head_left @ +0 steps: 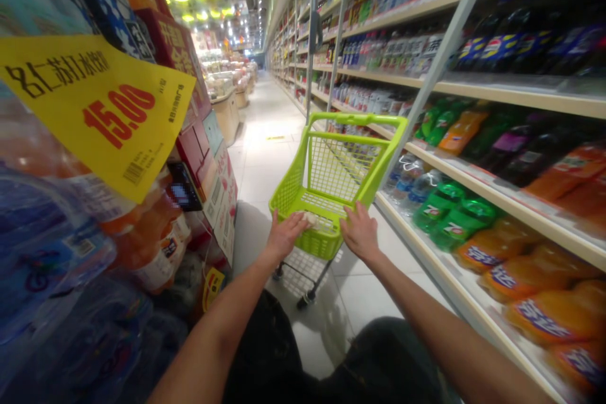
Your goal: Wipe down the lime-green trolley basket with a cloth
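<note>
A lime-green plastic shopping cart [348, 167] stands on the aisle floor in front of me, with a mesh basket and dark wheels below. At the near left of its basket, my left hand [285, 233] has its fingers closed on a crumpled whitish cloth [310, 219], which lies against the near rim. What it is made of is too blurred to tell. My right hand [362, 231] grips the cart's near right corner, fingers curled over the rim.
Shelves of drinks line the right side, with green soda bottles [464, 224] and orange soda bottles [534, 315] low down. Stacked bottle packs [42, 252] and a yellow price sign [108, 113] crowd the left. The tiled aisle [269, 101] runs ahead.
</note>
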The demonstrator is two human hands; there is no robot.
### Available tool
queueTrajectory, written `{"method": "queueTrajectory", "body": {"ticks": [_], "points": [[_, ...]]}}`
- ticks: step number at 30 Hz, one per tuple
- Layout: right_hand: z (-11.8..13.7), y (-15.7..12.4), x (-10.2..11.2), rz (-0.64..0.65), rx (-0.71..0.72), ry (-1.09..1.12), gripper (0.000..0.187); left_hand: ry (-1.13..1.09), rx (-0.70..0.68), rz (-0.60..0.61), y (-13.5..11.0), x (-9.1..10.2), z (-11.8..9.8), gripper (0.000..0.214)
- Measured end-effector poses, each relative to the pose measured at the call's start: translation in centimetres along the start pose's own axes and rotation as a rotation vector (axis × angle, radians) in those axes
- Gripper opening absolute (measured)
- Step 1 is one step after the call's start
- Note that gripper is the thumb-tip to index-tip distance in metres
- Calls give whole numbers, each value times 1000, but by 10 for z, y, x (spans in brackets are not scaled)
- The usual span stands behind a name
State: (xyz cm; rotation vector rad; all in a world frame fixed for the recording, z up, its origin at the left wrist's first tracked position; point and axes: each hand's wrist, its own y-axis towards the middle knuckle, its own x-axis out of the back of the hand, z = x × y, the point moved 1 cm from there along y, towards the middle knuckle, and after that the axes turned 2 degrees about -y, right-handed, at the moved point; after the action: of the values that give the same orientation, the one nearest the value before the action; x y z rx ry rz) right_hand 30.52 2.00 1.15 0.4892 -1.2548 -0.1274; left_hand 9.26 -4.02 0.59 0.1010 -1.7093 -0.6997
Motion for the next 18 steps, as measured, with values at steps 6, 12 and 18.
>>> {"method": "queueTrajectory", "body": {"ticks": [6,12,18], "points": [[22,-24,-1,-12,234,-15,36,-9,138,-38,3,2,5,33],[17,-28,-3,-13,219,-28,37,-40,-7,-30,5,-10,-22,34],[9,-32,1,-10,159,-49,38,26,163,-15,2,5,25,32]]}}
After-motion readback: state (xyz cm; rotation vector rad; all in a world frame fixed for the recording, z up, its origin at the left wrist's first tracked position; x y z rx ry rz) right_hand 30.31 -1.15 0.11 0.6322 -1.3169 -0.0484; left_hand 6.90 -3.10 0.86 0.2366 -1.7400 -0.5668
